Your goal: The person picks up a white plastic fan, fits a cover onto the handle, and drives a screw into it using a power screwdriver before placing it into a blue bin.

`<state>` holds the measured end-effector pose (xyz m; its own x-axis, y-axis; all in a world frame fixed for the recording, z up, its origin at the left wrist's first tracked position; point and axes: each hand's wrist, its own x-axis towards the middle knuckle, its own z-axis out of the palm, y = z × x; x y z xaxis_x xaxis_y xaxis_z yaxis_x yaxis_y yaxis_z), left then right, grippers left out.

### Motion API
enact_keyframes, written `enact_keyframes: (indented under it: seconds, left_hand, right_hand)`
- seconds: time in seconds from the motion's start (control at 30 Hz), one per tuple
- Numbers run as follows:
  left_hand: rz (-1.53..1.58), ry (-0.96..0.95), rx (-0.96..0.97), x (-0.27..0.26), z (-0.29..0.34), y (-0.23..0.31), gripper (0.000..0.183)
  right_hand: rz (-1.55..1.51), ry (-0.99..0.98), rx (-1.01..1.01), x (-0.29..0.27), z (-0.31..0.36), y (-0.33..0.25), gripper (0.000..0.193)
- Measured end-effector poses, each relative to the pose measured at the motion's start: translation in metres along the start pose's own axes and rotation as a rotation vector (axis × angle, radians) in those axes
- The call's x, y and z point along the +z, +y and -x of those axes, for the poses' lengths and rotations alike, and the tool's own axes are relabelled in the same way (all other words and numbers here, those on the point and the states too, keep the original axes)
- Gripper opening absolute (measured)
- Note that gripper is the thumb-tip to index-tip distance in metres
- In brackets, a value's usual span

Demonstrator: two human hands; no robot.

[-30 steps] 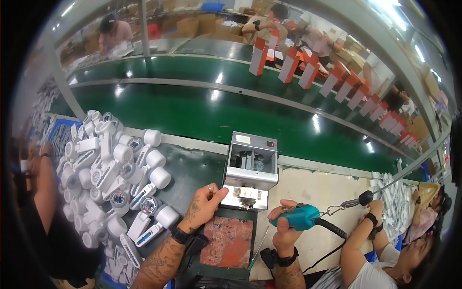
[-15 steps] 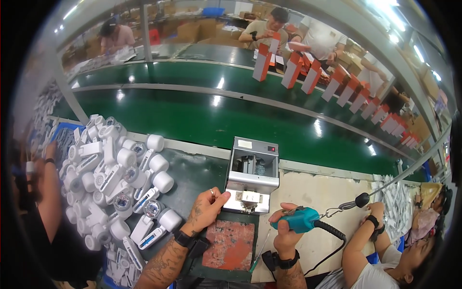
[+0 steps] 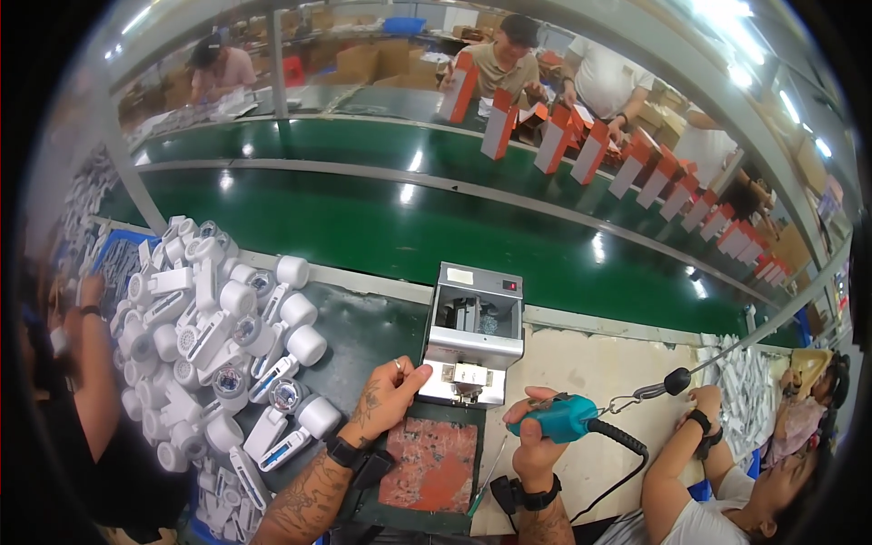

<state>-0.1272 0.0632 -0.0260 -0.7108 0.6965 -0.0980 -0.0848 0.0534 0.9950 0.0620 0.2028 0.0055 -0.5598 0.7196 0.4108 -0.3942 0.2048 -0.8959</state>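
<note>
My left hand (image 3: 392, 391) is closed at the front left corner of a silver screw feeder (image 3: 474, 341), its thumb resting on the metal edge. Loose screws show inside the feeder's open top bay. My right hand (image 3: 536, 447) is wrapped round a teal electric screwdriver (image 3: 556, 418), which points left toward the feeder's front. The screwdriver hangs from a hook and cable (image 3: 627, 404), and a coiled black cord runs from its rear. Its bit is hard to make out. A worn red mat (image 3: 429, 465) lies between my forearms, with a thin green-handled screwdriver (image 3: 479, 498) beside it.
White handheld devices with round heads (image 3: 232, 336) are heaped at left. Beyond the feeder runs a green conveyor (image 3: 363, 218); a row of orange-and-white boxes (image 3: 554, 141) stands across it. Co-workers sit on both sides. Tan board (image 3: 581, 363) covers the bench at right.
Across the conveyor, a person now has a hand at another orange-and-white box at the row's left end. My hands keep nearly the same pose at the feeder and the electric screwdriver.
</note>
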Motion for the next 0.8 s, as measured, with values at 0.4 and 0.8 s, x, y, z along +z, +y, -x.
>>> enact_keyframes:
  seconds: [0.4,0.8]
  left_hand:
    - [-0.010,-0.011,0.020,0.0005,0.0002,-0.0030,0.038]
    - [0.002,-0.016,0.025,0.0017,-0.0003,-0.0009,0.037]
  right_hand:
    - [-0.006,-0.001,-0.024,0.0016,-0.0011,-0.0001,0.053]
    - [-0.018,0.002,-0.015,0.0020,-0.0004,0.0002,0.054]
